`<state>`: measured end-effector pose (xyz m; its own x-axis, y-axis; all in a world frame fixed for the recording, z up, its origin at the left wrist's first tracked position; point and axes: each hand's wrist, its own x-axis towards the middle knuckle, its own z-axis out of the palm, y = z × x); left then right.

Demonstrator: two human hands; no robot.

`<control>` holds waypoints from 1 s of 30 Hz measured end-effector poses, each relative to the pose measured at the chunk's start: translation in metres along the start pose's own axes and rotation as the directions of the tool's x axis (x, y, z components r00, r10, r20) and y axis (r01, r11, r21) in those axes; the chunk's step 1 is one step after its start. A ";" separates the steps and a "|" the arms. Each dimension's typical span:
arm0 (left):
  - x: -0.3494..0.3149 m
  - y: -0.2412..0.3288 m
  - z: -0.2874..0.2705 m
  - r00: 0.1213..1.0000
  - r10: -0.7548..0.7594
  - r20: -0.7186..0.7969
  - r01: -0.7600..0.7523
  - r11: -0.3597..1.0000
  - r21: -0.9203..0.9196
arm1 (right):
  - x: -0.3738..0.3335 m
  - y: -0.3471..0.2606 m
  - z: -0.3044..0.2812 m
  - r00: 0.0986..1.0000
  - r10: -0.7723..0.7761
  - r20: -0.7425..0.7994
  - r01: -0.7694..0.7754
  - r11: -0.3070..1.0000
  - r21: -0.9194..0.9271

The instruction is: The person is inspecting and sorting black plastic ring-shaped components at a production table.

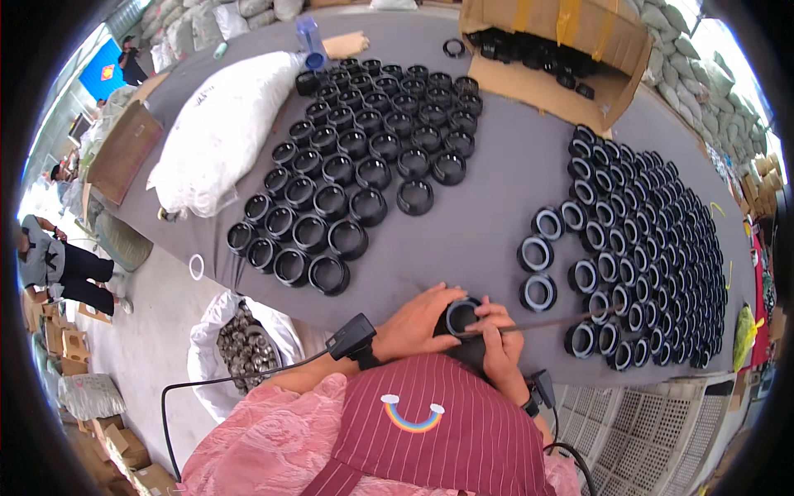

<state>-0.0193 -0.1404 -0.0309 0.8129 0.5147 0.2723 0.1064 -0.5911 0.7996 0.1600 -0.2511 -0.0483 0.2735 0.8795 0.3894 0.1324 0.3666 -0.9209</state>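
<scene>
Near the table's front edge, my left hand (416, 322) is closed round a black plastic ring (451, 318) with a pale inner band, steadying it from the left side. My right hand (499, 345) pinches a long thin dark rod (552, 323), its near end reaching to the ring and its far end pointing out to the right. Black rings with a pale inner band (539, 293) stand just right of my hands. To the left, several rows of plain black rings (330, 274) cover the cloth. The part of the ring under my fingers is hidden.
A grey cloth covers the table (488, 198). An open cardboard box (554, 95) of black parts and a white sack (223, 136) lie at the back. Below the left edge stands a white bag (217, 347) of metal rings. A cable (240, 382) runs to my left wrist.
</scene>
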 end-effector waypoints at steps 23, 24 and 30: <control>0.131 -0.080 -0.046 0.984 0.081 -0.161 0.076 0.621 0.780 | -0.008 0.006 -0.010 0.990 0.008 -0.141 0.004 0.996 0.084; 0.133 -0.077 -0.046 0.984 0.087 -0.158 0.073 0.606 0.792 | -0.009 0.005 -0.011 0.988 0.017 -0.152 -0.005 0.997 0.078; 0.125 -0.042 -0.021 0.938 0.296 -0.181 -0.184 0.867 0.463 | -0.008 0.005 -0.006 0.995 -0.056 -0.081 0.063 0.994 0.090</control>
<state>0.0660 -0.0382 -0.0197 0.6901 0.4203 0.5891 0.2079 -0.8949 0.3949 0.1643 -0.2587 -0.0559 0.3419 0.8301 0.4406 0.0632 0.4475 -0.8921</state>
